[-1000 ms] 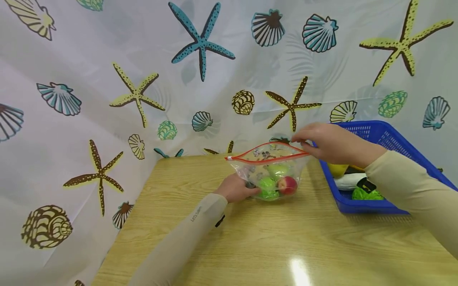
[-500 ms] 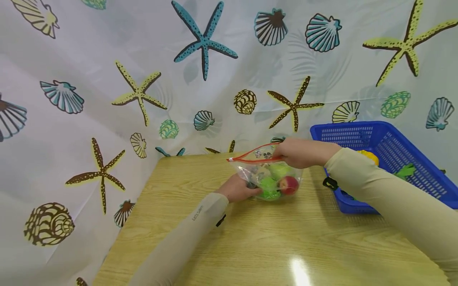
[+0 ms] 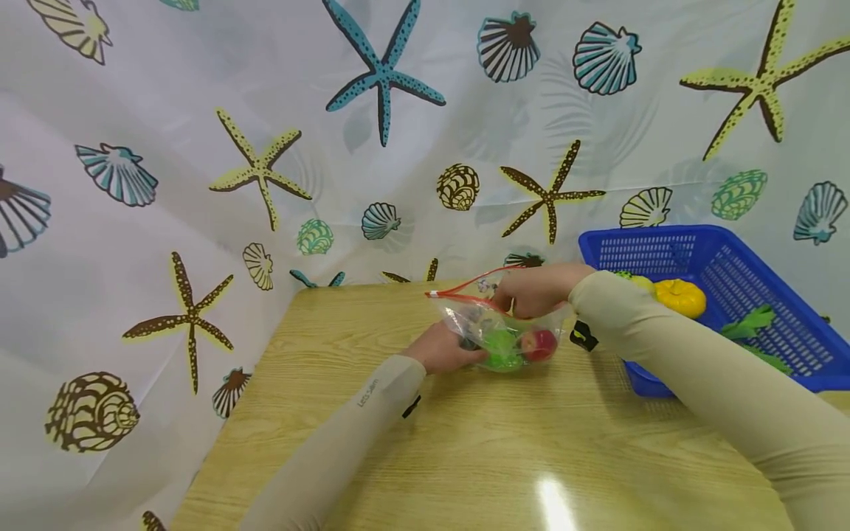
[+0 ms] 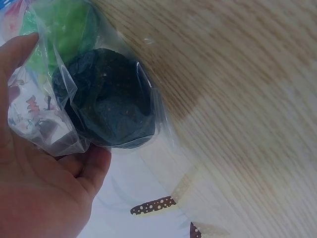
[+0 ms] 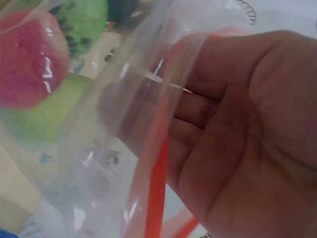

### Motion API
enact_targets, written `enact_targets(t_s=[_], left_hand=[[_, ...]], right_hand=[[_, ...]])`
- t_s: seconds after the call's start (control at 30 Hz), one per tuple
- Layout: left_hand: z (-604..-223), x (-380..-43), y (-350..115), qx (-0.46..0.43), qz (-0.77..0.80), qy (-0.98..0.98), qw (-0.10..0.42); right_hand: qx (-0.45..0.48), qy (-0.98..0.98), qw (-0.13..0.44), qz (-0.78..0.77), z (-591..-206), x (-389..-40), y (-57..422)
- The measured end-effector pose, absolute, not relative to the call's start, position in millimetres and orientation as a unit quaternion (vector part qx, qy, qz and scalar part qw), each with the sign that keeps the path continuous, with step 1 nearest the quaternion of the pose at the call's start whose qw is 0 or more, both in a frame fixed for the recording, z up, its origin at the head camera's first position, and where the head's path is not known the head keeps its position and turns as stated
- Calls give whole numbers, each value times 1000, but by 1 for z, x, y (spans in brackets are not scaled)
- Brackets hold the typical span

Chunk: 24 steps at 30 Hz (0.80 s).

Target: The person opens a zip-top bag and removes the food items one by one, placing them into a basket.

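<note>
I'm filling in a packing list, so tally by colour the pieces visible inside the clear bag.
Red: 1, the red apple-like piece
Green: 2, the bright green piece and the pale green piece
Dark: 1, the dark round piece
Total: 4 visible

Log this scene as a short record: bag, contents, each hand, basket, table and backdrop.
Bag: clear, with a red zip edge, mouth open
Contents: red fruit, green item, pale green item, dark round item
Left hand: grips the bag beside the dark round item
Right hand: at the bag's mouth, fingers partly behind the film; grip unclear
Basket: blue, perforated, holding a yellow vegetable and green stalks
Table: wood-grained
Backdrop: white, printed with starfish and shells
</note>
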State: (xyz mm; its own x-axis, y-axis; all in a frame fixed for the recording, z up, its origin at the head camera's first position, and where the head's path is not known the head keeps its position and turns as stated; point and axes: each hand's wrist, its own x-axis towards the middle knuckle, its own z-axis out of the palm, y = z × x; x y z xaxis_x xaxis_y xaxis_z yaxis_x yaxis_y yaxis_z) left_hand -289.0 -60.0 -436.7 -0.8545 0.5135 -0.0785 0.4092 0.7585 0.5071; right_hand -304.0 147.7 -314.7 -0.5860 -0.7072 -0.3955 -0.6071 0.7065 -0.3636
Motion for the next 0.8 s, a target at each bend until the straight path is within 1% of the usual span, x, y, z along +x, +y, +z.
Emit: enact_targets(t_s=[0.13, 0.37, 0.67, 0.8], left_hand=[[-435, -289, -59, 245, 237, 933, 117], [-432, -288, -60, 248, 234, 933, 115], [-432, -290, -60, 256, 227, 933, 112], [-434, -290, -60, 264, 228, 931, 108]], right_hand=[[-346, 901, 258, -37, -320, -299, 143], [-341, 910, 234, 26, -329, -298, 142], [-297, 921, 246, 59, -335, -293, 140], [-303, 917, 248, 71, -337, -289, 138]])
